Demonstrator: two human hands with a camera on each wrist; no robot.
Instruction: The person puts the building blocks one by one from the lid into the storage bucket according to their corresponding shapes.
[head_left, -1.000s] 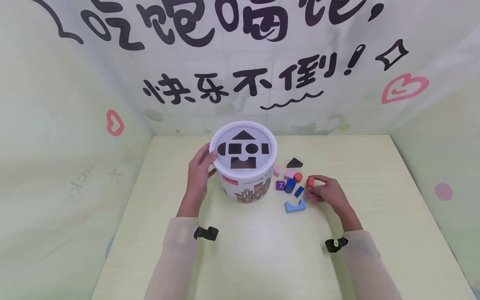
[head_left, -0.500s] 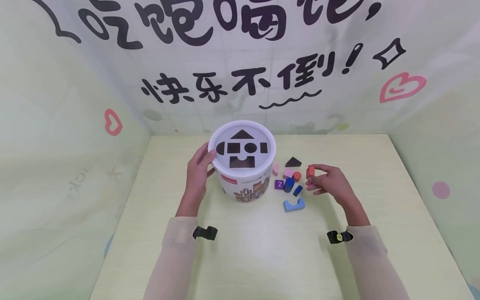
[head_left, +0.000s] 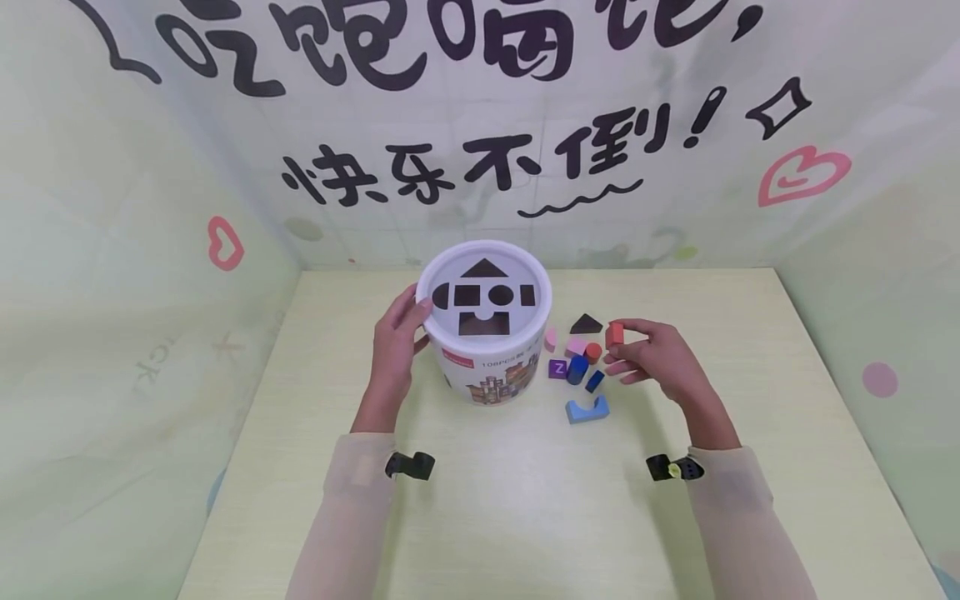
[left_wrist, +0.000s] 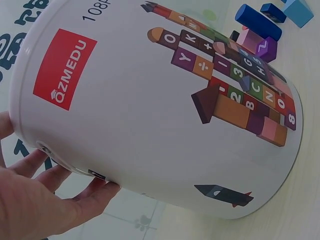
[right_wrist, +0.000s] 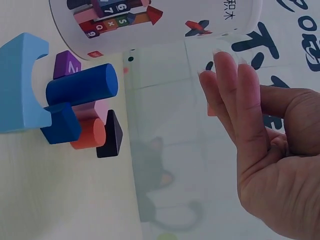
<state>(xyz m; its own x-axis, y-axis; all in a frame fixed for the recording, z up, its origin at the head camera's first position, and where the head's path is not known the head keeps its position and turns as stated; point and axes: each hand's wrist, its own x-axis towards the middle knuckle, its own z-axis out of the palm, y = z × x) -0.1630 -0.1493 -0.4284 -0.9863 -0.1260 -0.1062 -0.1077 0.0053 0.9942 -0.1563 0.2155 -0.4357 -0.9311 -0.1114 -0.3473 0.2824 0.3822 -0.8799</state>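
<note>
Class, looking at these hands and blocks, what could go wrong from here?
The red block, pinched in the right hand, might slip onto the loose blocks nearby.
The lid has holes of different shapes, so the block might meet one that doesn't fit.
The left hand grips the bucket near its top; a tug might tip it.

Before you, the bucket (left_wrist: 135, 125) looks like smooth plastic, slightly glossy. The red block (head_left: 615, 335) and the blue cylinder (right_wrist: 82, 85) look like painted wood, while your sleeves (head_left: 341, 508) are of matt cloth.

"OZMEDU", "108PCS" on the bucket (left_wrist: 135, 120)
</note>
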